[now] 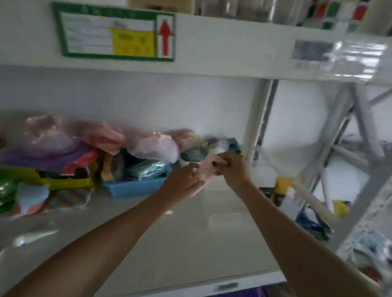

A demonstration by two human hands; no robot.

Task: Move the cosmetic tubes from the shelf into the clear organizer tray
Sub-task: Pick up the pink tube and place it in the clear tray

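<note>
The frame is blurred by motion. Both my arms reach to the back right of the white shelf (182, 242). My left hand (183, 182) and my right hand (234, 170) meet around a pale pink cosmetic tube (208, 170). The left hand grips its lower end and the right hand pinches its upper end. Just behind them stands a small white cup (189, 158) with dark contents. A faint clear rectangular shape (225, 218), perhaps the organizer tray, lies on the shelf below my right forearm. I cannot tell what it is.
A blue bin (134, 188) of mixed items and a heap of coloured bags (48, 149) fill the shelf's left side. A white upright post (259, 120) bounds the shelf on the right. Beyond it is a grey metal rack (361, 144) with a yellow-labelled tube (304, 195).
</note>
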